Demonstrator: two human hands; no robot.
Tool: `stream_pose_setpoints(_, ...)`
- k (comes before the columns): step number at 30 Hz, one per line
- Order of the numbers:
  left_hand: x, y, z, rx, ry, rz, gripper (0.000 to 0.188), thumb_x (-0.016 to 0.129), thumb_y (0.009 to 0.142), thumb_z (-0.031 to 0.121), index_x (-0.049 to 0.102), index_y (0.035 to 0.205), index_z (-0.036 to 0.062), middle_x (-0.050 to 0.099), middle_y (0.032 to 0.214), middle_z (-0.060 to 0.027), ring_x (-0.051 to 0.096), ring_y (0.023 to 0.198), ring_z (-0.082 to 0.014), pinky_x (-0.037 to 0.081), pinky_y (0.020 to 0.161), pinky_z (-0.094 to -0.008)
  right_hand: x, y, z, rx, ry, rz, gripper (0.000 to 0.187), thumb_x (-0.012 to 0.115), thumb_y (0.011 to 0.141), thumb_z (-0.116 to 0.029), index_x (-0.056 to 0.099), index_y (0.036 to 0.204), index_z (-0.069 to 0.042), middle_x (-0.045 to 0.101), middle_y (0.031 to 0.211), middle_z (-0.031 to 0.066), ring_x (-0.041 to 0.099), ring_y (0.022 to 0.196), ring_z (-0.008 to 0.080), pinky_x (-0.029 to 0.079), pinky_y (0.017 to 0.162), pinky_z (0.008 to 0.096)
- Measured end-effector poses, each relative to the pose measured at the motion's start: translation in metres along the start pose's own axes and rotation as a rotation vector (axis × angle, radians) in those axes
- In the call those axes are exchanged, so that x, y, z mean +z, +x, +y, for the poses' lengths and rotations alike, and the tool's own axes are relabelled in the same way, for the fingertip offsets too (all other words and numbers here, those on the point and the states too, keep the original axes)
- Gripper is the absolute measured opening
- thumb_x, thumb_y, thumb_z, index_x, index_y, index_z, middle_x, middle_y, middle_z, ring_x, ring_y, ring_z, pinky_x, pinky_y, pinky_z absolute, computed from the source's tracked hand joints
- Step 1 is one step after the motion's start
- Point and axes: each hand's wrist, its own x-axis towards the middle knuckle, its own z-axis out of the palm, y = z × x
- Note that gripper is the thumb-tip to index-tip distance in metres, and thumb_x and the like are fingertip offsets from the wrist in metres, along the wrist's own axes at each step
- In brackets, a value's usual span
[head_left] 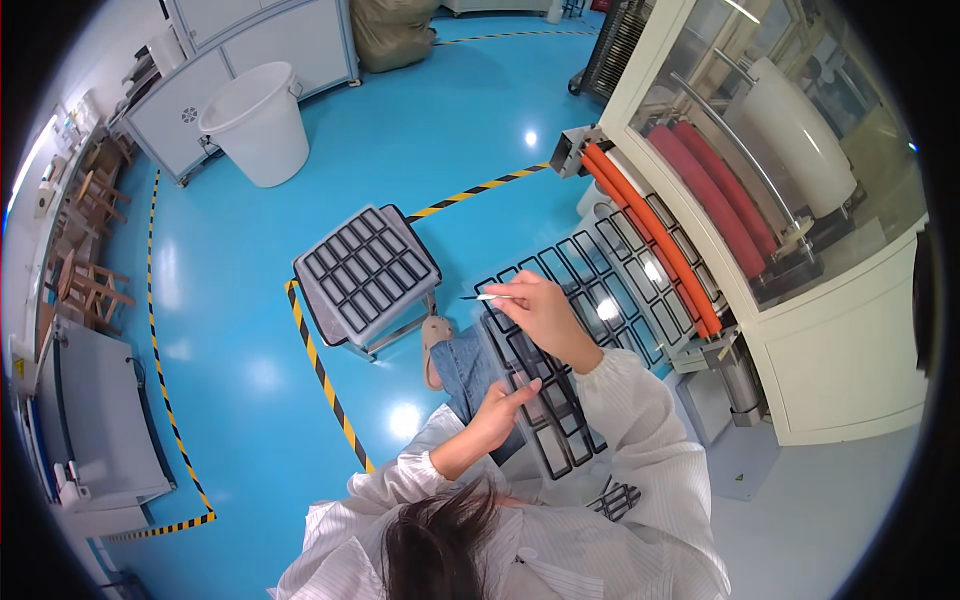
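A clear film sheet printed with black rectangular frames [553, 452] slants across my lap. My left hand [492, 418] grips its left edge, thumb on top and fingers mostly hidden beneath. Over the sheet's far end, my right hand [540, 312] pinches a slim pointed tool [488, 296] with a pale body and dark tip, pointing left; whether it is a knife or tweezers I cannot tell. Past my right hand, a band of similar framed film [570, 262] stretches toward an orange roller [650, 235] on the machine. My right wrist partly covers where sheet and band come close.
A stack of framed sheets [345, 262] rests on a low metal stand [395, 338] ahead to the left. The cream machine [840, 375] with red rollers [715, 195] borders my right side. Farther off are a white bin [258, 130], grey cabinets [270, 60] and wooden stools [92, 285].
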Motion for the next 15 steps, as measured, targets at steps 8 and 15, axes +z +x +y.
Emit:
stream_pose_setpoints(8,-0.006,-0.004,0.002,0.049,0.011,0.022,0.021,0.058,0.092,0.021,0.061,0.103,0.0033,0.063,0.092,0.0020,0.057,0.080,-0.0047,0.044,0.068,-0.0221,0.029,0.011,-0.002,-0.194,-0.213,-0.077,0.020,0.060,0.079,0.000,0.069,0.097,-0.001,0.056,0.075,0.0115,0.056,0.063,0.0230,0.044,0.057,0.0313)
stream_pose_setpoints(15,-0.004,-0.012,0.008,0.087,-0.034,0.063,0.021,0.058,0.092,0.020,0.060,0.104,0.0027,0.063,0.095,0.0015,0.057,0.083,-0.0059,0.045,0.071,-0.0231,0.051,0.012,-0.004,-0.218,-0.278,-0.105,0.018,0.056,0.081,-0.002,0.066,0.094,0.006,0.060,0.081,0.0184,0.060,0.078,0.0327,0.049,0.071,0.0387)
